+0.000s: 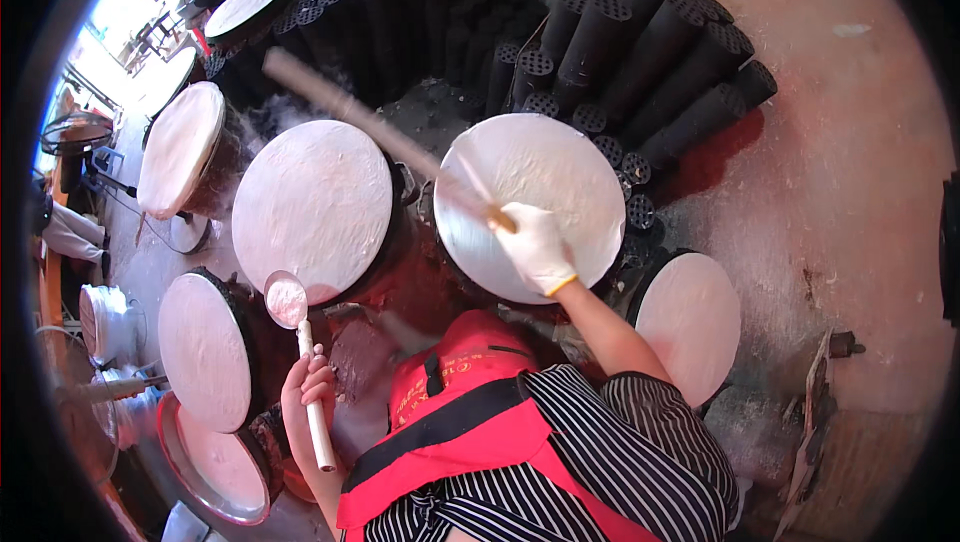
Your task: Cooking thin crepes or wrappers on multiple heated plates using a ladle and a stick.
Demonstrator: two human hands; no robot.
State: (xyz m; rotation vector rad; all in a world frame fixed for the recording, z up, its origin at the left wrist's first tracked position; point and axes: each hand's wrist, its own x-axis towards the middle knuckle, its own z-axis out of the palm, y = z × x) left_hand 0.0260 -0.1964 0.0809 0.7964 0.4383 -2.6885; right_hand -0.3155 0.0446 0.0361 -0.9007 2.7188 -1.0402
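Note:
My left hand (318, 380), bare, is closed around the pale handle of a ladle (287, 302). White batter fills the ladle's bowl, which is beside the lower edge of a round griddle (312, 212) coated in white. My right hand (538, 250) wears a white glove and grips a long wooden stick (350, 107), smeared by motion. The stick stretches to the upper left over another round griddle (575, 167), covered by a thin white layer with a rough patch. A short pale strip also shows beside the stick; I cannot tell whether the two are joined.
More white-coated griddles stand around me, at the right (690, 327) and left (203, 352). A red-rimmed round pan (215, 467) sits at lower left. Stacks of black perforated coal briquettes (650, 52) rise behind. A fan (76, 132) and another person's legs (75, 232) appear far left.

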